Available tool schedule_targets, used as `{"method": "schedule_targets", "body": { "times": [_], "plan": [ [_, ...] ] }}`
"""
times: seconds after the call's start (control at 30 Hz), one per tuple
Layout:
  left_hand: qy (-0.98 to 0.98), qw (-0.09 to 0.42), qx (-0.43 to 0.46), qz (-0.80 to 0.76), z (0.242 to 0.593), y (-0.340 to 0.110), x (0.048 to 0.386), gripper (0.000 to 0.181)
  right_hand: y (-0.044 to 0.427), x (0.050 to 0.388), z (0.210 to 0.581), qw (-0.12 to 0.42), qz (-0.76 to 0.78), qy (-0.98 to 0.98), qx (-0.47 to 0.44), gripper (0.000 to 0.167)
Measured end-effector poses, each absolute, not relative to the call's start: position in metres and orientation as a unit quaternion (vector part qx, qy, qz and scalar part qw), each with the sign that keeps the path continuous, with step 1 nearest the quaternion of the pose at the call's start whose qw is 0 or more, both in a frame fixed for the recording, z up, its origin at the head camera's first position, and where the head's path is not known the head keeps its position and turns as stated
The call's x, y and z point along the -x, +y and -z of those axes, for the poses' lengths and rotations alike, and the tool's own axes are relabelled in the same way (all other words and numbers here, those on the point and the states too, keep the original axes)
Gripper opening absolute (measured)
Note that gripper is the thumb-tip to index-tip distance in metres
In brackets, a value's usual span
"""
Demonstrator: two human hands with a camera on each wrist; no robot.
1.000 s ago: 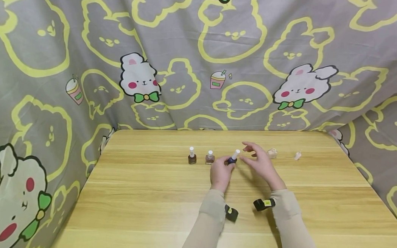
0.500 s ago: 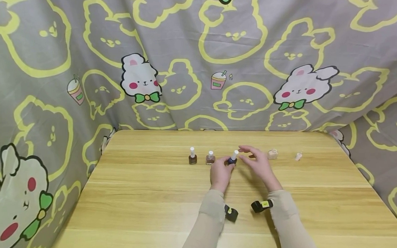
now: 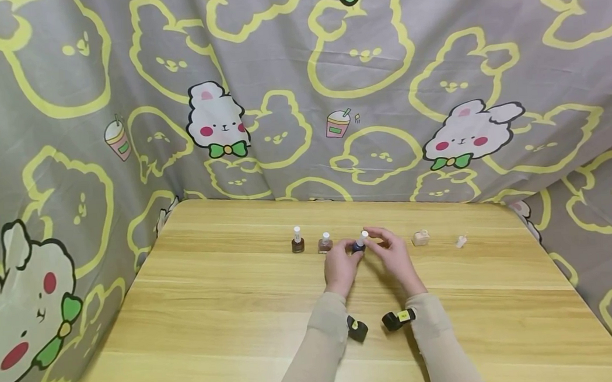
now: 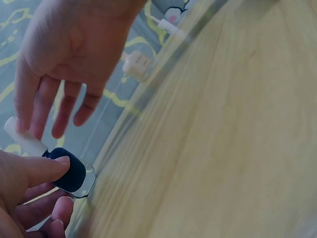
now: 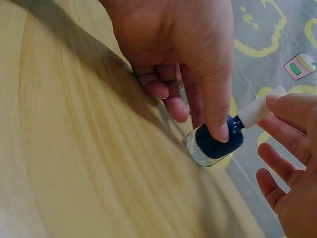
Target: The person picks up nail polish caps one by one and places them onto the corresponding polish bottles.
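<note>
Grips the probably light, rigid, slick polish bottle point(image 5: 213, 149), best by its body, in the curled left hand point(image 3: 342, 266) and pinches its white cap point(image 5: 254, 111) with the loose-fingered right hand point(image 3: 396, 258).

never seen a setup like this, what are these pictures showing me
There's no machine, just a person working bare-handed. The wide picture comes from a camera worn on the head; the two close ones come from cameras on the left and right wrists. The left hand holds a dark blue bottle, and the right hand pinches its white cap. On the wooden table are a brown bottle, a mauve bottle, a pale bottle and a small white piece, probably a cap.
</note>
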State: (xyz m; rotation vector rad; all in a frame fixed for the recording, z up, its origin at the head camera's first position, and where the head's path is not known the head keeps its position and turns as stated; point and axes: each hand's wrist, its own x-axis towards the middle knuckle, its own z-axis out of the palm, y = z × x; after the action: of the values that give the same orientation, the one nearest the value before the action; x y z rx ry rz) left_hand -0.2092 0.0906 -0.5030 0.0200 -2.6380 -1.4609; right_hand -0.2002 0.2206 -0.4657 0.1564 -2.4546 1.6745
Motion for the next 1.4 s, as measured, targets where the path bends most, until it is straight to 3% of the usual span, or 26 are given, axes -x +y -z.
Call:
{"method": "schedule_targets", "body": {
  "times": [0.3,0.53,1.1,1.3,1.4],
  "plan": [
    [-0.87,0.067,-0.007,0.489,0.503,0.091,0.211,0.03,0.221,0.207,0.479,0.043,-0.6,-0.799,-0.008,0.032],
    [-0.869,0.066,-0.007,0.491,0.502,0.091,0.211,0.032,0.225,0.22,0.504,0.063,-0.607,-0.792,-0.017,0.035],
    [-0.873,0.07,-0.01,0.482,0.506,0.092,0.213,0.027,0.222,0.221,0.51,0.105,-0.603,-0.79,-0.023,0.03],
    [-0.875,0.07,-0.008,0.478,0.505,0.091,0.212,0.027,0.225,0.219,0.508,0.065,-0.612,-0.787,-0.052,0.046],
    [-0.875,0.072,-0.007,0.479,0.505,0.091,0.211,0.027,0.225,0.215,0.5,0.038,-0.621,-0.781,-0.06,0.046]
  ]
}}
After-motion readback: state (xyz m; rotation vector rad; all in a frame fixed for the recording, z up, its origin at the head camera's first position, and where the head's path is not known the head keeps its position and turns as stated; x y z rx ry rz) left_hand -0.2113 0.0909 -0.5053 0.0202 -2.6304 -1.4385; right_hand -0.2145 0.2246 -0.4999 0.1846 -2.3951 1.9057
